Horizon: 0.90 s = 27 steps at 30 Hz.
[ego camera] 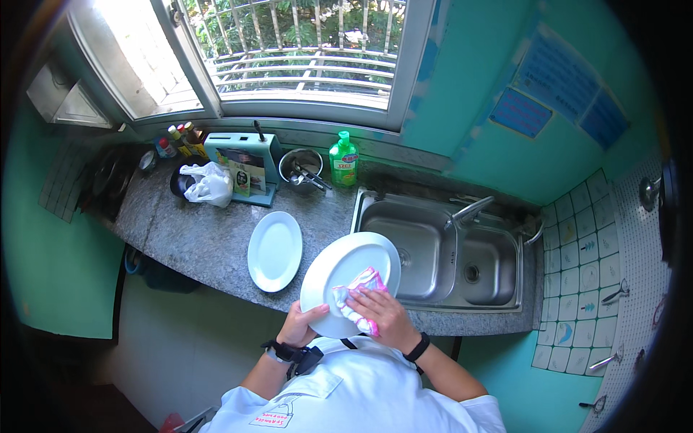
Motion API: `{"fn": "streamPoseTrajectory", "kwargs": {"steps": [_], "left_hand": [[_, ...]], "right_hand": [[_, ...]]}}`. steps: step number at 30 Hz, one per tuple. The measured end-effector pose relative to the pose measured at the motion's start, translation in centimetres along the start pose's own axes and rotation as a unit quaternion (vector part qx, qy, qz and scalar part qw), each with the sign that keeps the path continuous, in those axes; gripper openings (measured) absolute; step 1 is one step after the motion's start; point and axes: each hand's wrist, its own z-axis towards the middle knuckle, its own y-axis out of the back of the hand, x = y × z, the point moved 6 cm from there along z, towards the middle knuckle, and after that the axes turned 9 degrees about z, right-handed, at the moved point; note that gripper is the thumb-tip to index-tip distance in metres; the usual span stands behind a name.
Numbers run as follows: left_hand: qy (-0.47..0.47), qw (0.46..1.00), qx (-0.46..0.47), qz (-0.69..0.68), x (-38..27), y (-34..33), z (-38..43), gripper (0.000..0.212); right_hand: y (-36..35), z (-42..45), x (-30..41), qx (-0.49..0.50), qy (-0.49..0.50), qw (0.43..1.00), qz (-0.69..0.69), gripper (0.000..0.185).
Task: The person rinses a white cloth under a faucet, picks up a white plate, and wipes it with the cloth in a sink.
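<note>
My left hand [301, 322] grips the lower left rim of a white oval plate [319, 270], thumb on top, held tilted in front of my body. With my right hand [385, 316] I press a white cloth with pink edging [370, 279] onto the plate's underside, which faces up; its foot ring shows. Part of the cloth is hidden under my fingers. A second white oval plate [275, 252] lies on the granite counter [178, 243], left of the held one. The held plate overlaps the left edge of the double steel sink [409, 216].
Behind the plates stand a green detergent bottle [344, 161], a metal pot [301, 165] with utensils, a teal knife holder [270, 157] and a white plastic bag [210, 187]. The faucet [472, 210] reaches over the sink. Several condiment bottles [181, 140] stand at the back left.
</note>
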Motion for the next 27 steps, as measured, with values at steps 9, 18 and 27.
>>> {"fn": "streamPoseTrajectory", "kwargs": {"steps": [9, 18, 27], "left_hand": [[-0.007, 0.999, 0.025, 0.02, -0.5, -1.0, -0.4, 0.053], [0.007, 0.999, 0.015, 0.049, 0.1, -1.5, 0.1, 0.053], [-0.023, 0.989, 0.04, 0.142, 3.3, 0.7, 1.5, 0.037]], "right_hand": [[4.0, -0.5, -8.4, -0.128, -0.117, 0.984, 0.027, 0.04], [4.8, -2.1, -10.2, -0.285, -0.272, 0.908, 0.145, 0.032], [1.8, 3.7, 3.1, 0.016, 0.025, 0.996, 0.079, 0.051]]}}
